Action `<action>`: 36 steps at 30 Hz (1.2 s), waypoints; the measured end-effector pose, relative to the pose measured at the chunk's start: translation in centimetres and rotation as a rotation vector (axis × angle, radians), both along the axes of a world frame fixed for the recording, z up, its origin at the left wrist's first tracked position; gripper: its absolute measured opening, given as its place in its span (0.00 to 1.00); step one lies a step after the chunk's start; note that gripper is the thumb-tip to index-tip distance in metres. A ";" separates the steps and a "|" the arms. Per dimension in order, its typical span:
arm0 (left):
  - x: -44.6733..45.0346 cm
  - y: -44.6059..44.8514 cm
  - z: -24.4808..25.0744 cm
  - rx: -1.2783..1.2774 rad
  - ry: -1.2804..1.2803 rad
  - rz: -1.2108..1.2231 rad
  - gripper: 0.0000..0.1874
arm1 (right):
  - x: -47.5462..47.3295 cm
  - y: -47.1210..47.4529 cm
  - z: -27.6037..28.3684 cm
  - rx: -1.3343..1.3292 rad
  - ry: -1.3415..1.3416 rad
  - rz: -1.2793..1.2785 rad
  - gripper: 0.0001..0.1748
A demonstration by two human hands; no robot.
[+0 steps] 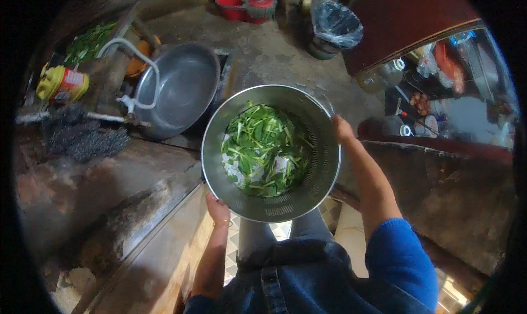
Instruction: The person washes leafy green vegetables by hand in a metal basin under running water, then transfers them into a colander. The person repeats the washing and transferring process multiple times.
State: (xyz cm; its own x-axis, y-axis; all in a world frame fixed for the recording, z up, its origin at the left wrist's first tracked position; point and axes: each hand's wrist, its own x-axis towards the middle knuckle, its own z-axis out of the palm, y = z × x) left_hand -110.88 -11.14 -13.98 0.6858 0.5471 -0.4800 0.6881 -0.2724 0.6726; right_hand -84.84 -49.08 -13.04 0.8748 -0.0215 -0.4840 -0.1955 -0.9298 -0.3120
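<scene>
A deep round metal strainer basket (322, 166) with slotted perforations is held up in front of my body. Cut green leafy vegetables (263, 141) cover much of its bottom, and light shows through the holes between them. My left hand (217, 209) grips the rim at the lower left. On the opposite side, my right hand (343, 129) is closed around the rim or a handle at the upper right. The fingers of both hands are largely hidden by the basket's wall.
Left of the basket stands a large metal basin (177, 92) with a white hose (154, 67) over it. A yellow container (64, 83) is farther left. Red buckets (234, 3) and a plastic-lined bin (335, 26) stand beyond. Jars and bags crowd a shelf (436, 139) at right.
</scene>
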 end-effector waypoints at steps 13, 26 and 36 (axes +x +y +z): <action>-5.4 -5.6 -0.1 0.202 0.460 0.099 0.33 | 0.5 -2.0 -0.7 0.158 0.381 0.373 0.25; -7.0 -9.6 -5.7 -0.650 0.471 0.577 0.27 | 0.3 -0.3 2.1 -0.073 0.623 0.454 0.30; -8.1 -12.9 -6.0 -0.479 0.347 0.555 0.28 | 8.7 1.8 -1.4 -0.207 0.535 0.668 0.28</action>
